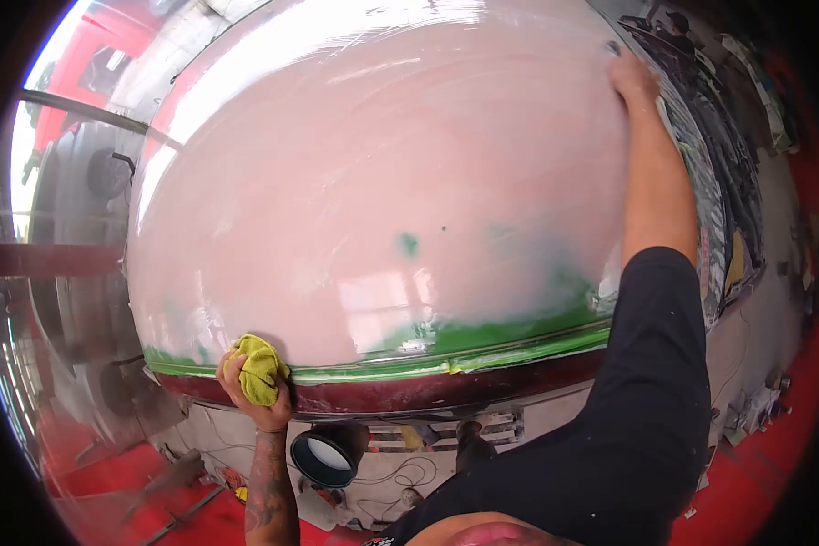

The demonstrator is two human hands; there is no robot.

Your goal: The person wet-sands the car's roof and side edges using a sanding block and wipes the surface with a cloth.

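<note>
A broad, curved car panel [364, 182] spreads out before me, pinkish and glossy with whitish streaks. Green patches and a green band [500, 341] show along its near edge. My left hand [262, 400] is closed around a crumpled yellow-green cloth [260, 369] at the near left edge. Far out at the upper right, my right hand [635, 77] rests on the panel with its fingers bent. A small dark piece [613, 47] shows at its fingertips, too small to name.
Below the edge runs a maroon strip [446, 393]. A dark bucket [298, 448] with whitish liquid stands on the floor near a pallet [500, 428] and loose cables [414, 469]. Another person [678, 36] is at the far upper right. Car bodies [96, 173] stand at left.
</note>
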